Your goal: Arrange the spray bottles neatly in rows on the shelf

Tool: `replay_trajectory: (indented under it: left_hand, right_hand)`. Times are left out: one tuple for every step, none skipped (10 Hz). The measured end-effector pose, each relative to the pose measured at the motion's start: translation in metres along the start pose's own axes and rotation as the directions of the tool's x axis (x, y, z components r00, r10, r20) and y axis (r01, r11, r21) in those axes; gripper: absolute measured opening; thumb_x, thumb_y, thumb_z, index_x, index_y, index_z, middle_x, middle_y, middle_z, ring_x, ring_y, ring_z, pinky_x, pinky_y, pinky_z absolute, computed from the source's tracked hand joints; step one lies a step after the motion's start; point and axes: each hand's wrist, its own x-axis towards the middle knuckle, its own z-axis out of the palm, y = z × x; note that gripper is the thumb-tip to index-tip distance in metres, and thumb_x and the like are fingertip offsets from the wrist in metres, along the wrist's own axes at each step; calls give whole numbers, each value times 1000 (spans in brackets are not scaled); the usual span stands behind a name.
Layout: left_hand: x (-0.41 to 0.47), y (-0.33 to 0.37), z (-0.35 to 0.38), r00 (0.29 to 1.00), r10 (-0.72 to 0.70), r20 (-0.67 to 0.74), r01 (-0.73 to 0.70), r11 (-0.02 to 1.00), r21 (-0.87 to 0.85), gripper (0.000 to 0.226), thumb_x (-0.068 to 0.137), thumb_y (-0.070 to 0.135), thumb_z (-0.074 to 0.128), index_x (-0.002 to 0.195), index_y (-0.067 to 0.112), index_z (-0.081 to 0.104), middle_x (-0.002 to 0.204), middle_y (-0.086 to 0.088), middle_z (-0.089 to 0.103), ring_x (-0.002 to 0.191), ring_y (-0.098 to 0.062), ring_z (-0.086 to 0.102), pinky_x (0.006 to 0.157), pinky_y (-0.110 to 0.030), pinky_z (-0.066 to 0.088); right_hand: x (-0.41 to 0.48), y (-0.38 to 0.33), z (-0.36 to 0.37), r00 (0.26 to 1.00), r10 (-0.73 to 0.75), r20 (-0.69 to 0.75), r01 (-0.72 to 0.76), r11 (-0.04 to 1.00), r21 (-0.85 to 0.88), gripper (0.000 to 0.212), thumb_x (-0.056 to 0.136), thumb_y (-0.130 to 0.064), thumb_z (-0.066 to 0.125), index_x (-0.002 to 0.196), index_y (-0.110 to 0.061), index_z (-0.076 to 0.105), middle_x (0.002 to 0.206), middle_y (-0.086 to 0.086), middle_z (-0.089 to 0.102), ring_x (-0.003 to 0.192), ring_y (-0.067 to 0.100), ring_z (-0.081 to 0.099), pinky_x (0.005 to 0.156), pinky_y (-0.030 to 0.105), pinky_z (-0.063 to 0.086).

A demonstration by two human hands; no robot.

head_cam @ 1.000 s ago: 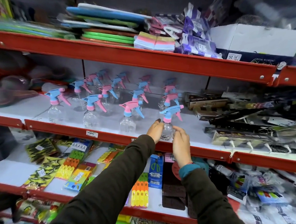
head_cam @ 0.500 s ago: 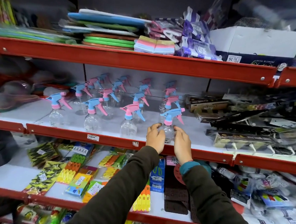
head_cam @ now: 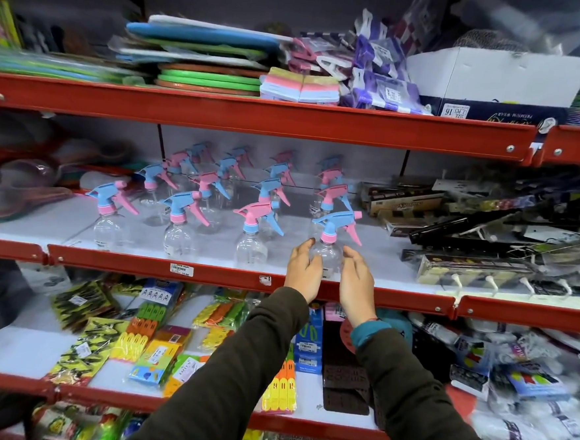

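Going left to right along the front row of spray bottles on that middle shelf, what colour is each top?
blue-topped bottle → second blue-topped bottle → pink-topped bottle → blue-topped bottle between the hands, with the left hand and right hand at either side.

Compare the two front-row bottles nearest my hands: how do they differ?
The right bottle has a blue sprayer with a pink trigger and collar; the left bottle has a pink sprayer with a blue trigger and collar. The right one stands between the left hand and right hand; the left one stands free. Both are clear, upright, nozzles pointing left, at the shelf edge.
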Motion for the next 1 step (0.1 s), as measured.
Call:
replay_trajectory:
  left_hand:
    - [-14,-5,0,991,102,-89,-105,994,-36,51,95,12,40,146,19,35,152,-4,35,139,-19,37,112,-24,26]
  right_hand:
    - [-9,2,-2,986,-55,-155,64,997,50,41,100,-13,36,135,-17,56,140,6,55,129,20,51,112,34,38]
